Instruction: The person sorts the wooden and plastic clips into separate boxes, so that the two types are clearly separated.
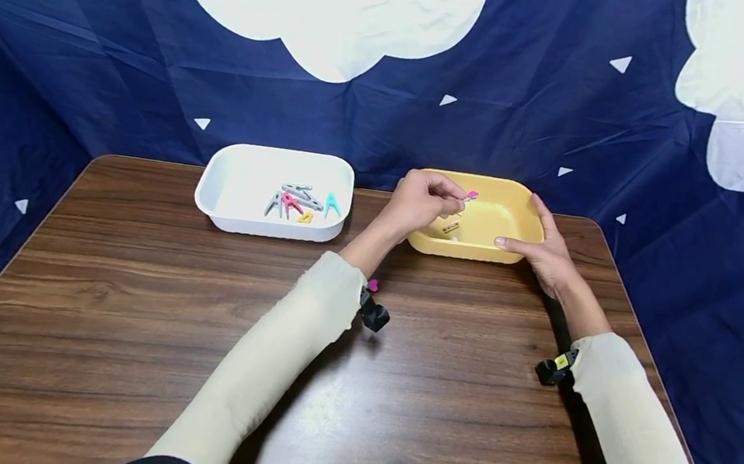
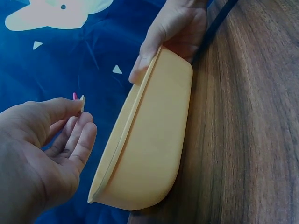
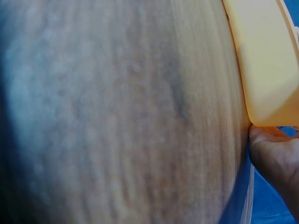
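Note:
My left hand [image 1: 421, 203] is over the left part of a yellow basin [image 1: 468, 251], pinching a small clothespin with a pink end [image 1: 472, 195] between thumb and fingertips. The left wrist view shows the pink and pale tips of this clothespin [image 2: 82, 103] poking out past the thumb. Inside the basin lies a little wooden clothespin [image 1: 451, 227], partly in shadow. My right hand [image 1: 552, 260] grips the basin's right end, its thumb over the front rim and its fingers along the side. Only the heel of that hand [image 3: 275, 151] shows in the right wrist view.
A white basin [image 1: 232, 223] to the left holds several clothespins [image 1: 302, 198], grey, pink, yellow and teal. Beside the left cuff shows a small pink heart shape [image 1: 373, 285]. Both basins stand at the back of the wooden table [image 1: 124, 293], before a blue cloth [image 1: 400, 126].

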A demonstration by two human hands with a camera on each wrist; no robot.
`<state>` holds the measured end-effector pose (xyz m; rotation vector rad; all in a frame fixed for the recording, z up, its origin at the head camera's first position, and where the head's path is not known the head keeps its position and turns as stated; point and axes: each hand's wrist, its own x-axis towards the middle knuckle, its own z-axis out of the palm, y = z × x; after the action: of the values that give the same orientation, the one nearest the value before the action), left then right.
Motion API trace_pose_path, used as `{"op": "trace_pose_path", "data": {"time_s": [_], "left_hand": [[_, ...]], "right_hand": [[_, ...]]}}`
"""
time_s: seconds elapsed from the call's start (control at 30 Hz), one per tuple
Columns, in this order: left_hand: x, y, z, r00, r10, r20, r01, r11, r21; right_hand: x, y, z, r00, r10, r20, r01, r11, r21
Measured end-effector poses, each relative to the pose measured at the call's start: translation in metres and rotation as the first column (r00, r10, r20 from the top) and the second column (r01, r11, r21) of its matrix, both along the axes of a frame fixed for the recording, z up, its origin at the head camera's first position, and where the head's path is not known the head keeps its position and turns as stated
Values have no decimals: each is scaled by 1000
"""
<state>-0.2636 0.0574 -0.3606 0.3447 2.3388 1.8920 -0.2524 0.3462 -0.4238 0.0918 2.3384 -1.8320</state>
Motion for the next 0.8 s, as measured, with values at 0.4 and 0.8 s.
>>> {"op": "trace_pose_path", "data": {"time_s": [0.4, 0.8], "left_hand": [[-11, -1, 1, 999, 35, 22, -36, 999, 40], [-15, 3, -1, 985, 93, 146, -108, 989, 99]], "right_hand": [[1, 0, 1, 1000, 3, -11, -3, 1000, -13], [2, 0, -1, 1000, 1, -9, -1, 1000, -14]]}}
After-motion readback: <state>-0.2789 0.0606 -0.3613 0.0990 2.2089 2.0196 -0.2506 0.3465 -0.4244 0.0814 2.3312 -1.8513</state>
